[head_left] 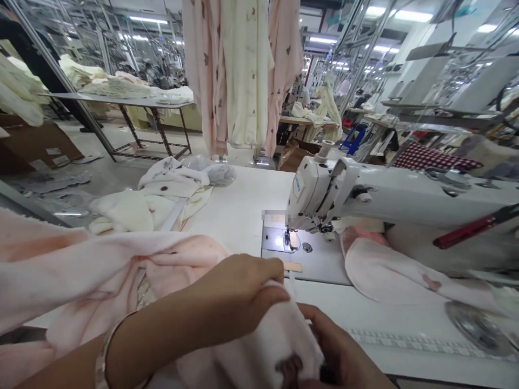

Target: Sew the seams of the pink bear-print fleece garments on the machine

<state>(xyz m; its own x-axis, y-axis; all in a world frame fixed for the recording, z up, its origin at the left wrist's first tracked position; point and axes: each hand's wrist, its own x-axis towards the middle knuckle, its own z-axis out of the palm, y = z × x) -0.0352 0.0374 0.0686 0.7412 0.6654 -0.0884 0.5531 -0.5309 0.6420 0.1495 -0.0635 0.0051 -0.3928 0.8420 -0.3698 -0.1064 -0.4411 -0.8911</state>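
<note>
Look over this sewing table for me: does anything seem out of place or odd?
One thing stands out: a pixelated, blurred patch on the white table, just left of the sewing machine, hiding whatever is there. Grey scraps also lie strewn on the floor at left, which looks untidy.

L hand [239,292] & R hand [344,351] both bare, R partly cut off by frame's near edge. L forearm [150,329] bare too, runs out of frame near left. Only thing worn: narrow silvery bangle [103,359] round L forearm, well back from wrist; fine detail on it too small to tell.
</note>
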